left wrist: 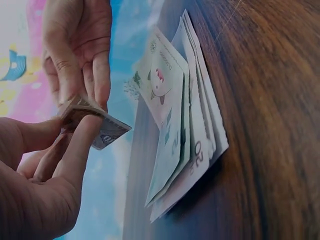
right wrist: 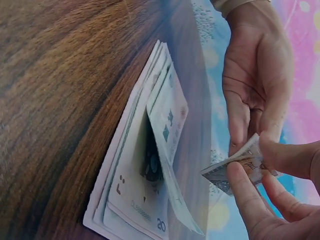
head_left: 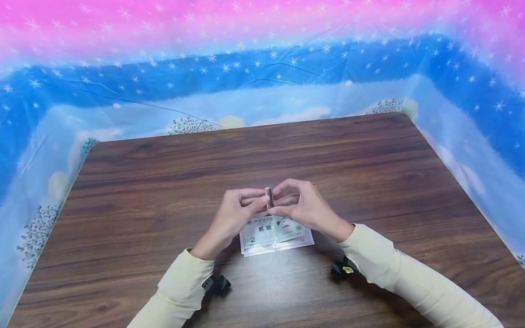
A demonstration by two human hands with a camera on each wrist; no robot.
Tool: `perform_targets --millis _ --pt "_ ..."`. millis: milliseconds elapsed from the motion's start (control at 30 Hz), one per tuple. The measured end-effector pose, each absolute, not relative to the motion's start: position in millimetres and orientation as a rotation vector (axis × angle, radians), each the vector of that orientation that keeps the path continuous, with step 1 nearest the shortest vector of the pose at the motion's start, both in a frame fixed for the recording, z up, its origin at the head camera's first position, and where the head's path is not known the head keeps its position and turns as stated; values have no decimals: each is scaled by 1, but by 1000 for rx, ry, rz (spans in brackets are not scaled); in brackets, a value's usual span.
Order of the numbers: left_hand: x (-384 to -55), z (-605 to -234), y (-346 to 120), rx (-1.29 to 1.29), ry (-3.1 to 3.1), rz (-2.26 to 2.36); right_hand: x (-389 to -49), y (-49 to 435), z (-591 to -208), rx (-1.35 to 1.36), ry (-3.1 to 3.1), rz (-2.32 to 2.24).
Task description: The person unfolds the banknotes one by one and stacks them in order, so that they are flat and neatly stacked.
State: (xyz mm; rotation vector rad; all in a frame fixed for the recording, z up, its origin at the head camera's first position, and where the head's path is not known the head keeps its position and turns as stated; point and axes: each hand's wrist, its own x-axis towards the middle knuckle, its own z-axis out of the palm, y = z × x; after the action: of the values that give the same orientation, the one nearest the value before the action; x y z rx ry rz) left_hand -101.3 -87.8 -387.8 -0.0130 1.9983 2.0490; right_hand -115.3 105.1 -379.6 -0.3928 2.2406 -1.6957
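Observation:
Above the middle of the table, a small folded banknote (head_left: 269, 199) is held between both hands. My left hand (head_left: 237, 209) pinches one side of it, its thumb lying along the near face. From the other side, thumb and fingers of my right hand (head_left: 306, 203) pinch it too. In the left wrist view the folded note (left wrist: 111, 133) shows brownish print and a pointed corner. Just below the hands lies a small stack of banknotes (head_left: 256, 246), pale green ones marked 2 on top and ones marked 20 beneath. The top notes are creased and lift up in the right wrist view.
The stack lies on a dark wood-grain table (head_left: 164, 182) with rounded far corners. A pink and blue snowflake-printed cloth (head_left: 246, 64) hangs behind and along both sides. Black wrist cameras (head_left: 217, 284) are strapped at the cream sleeves (head_left: 369, 250).

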Motion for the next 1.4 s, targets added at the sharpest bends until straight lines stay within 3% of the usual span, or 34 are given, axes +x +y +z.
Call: perform_targets --millis 500,1400 --pt "-91 -386 -107 32 2246 1882 -118 122 -378 -360 2277 -1669" --pt "-89 -402 -117 309 2734 901 -117 123 -401 -634 2739 -801"
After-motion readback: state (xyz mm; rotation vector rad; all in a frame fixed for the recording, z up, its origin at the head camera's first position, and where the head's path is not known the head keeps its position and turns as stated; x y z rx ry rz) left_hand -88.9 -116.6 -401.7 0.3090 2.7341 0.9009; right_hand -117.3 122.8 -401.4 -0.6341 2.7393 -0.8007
